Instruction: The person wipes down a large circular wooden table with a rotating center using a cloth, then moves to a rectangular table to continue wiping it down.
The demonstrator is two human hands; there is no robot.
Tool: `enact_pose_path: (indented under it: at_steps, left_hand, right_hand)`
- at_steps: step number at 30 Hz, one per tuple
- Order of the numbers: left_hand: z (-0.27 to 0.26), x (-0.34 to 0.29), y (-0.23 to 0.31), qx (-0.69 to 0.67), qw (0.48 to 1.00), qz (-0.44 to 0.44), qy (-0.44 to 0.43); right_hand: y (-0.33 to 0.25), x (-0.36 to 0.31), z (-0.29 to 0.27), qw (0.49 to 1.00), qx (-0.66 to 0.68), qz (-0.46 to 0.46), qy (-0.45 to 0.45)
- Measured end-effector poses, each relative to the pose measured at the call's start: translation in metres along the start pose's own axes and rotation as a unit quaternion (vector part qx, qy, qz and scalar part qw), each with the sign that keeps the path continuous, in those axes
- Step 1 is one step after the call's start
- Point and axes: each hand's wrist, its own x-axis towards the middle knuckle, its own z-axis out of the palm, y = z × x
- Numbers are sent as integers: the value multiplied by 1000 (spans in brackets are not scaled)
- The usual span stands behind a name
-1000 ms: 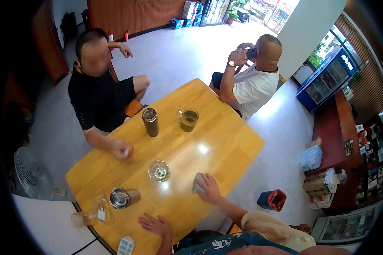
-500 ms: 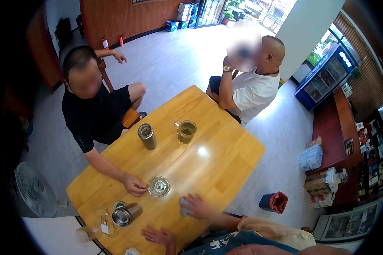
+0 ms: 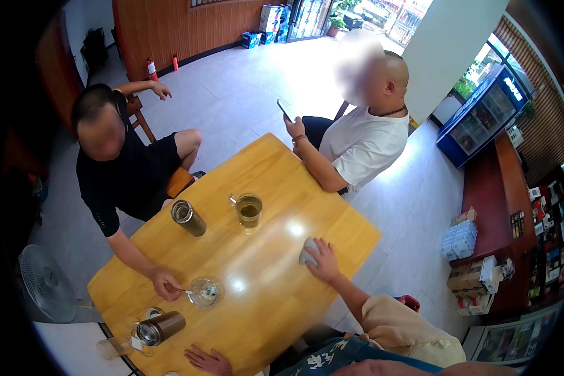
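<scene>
My right hand (image 3: 324,260) presses a folded grey cloth (image 3: 307,252) onto the yellow wooden table (image 3: 272,276), near its right side. Flat by the near edge lies my left hand (image 3: 209,361), fingers apart and holding nothing. A glass ashtray (image 3: 213,301) stands between my hands and the person in black, whose hand (image 3: 167,286) holds a cigarette (image 3: 185,290) at its rim. Farther back are a glass mug (image 3: 249,213) of greenish drink and a dark metal tumbler (image 3: 189,219). A brown tumbler (image 3: 163,327) stands left of my left hand.
A clear cup (image 3: 113,346) and white charger (image 3: 137,342) are at the table's left corner. A person in white (image 3: 376,147) sits at the far right, forearm on the table, holding a phone (image 3: 284,111). A fan (image 3: 47,282) stands left; a red-lined bin (image 3: 409,302) is partly hidden by my arm.
My right hand has slid the cloth away from me and to the right across the table. The person in white has lowered an arm, showing a phone. The view has shifted slightly.
</scene>
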Motion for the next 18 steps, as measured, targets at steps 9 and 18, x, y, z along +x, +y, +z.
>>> enact_pose_path:
  at_steps: [9, 18]
  left_hand:
    - [5, -5, -12, 7, 999, 21, 44]
    - [15, -4, -14, -18, 1000, -20, -10]
  right_hand:
    - [132, 15, -22, 974, -63, 167, 136]
    - [160, -13, -23, 902, -60, 384, 189]
